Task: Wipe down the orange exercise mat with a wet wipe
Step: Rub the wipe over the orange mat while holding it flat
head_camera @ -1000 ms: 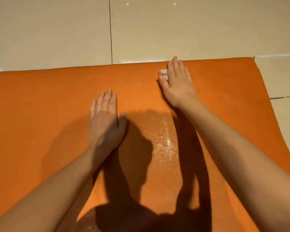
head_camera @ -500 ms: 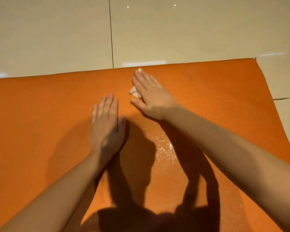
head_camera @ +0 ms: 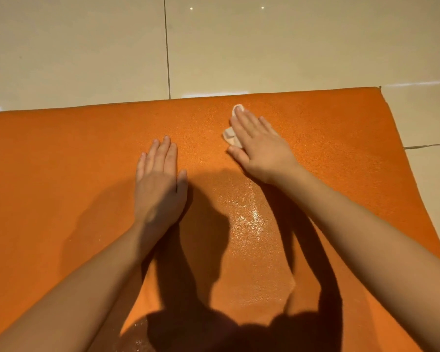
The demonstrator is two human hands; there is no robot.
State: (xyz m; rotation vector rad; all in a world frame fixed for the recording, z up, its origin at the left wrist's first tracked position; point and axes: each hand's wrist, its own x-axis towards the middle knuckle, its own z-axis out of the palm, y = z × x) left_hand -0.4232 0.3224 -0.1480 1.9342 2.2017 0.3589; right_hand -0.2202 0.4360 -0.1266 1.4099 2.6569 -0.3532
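**Mat wipe: far edge, right of centre**

The orange exercise mat (head_camera: 61,161) lies flat on the pale tiled floor (head_camera: 87,47). It fills the lower frame, and its far edge and right corner are in view.

Your left hand (head_camera: 160,179) lies palm-down on the mat at centre-left. Its fingers are straight and close together, and it holds nothing. It looks like a brace.

A wet sheen (head_camera: 252,224) runs between your forearms, so that strip looks covered. The mat to the left looks dry.

Your right hand (head_camera: 262,151) is flat near the far edge, fingers extended. It presses the wet wipe (head_camera: 229,136) against the mat. It isn't gripping the wipe, and white folds show past the fingertips and beside the thumb.

Handling, as I judge it:
- The wipe is thin, limp and damp, and likely to bunch or roll under the palm. Pin it with flat fingers spread over its middle.
- The mat looks soft, pebbled and light enough to creep on glossy tile. Weight it with the free hand close to the stroke.
- Damp patches may be slick.

No brand, label or writing is visible on the mat or the wipe.
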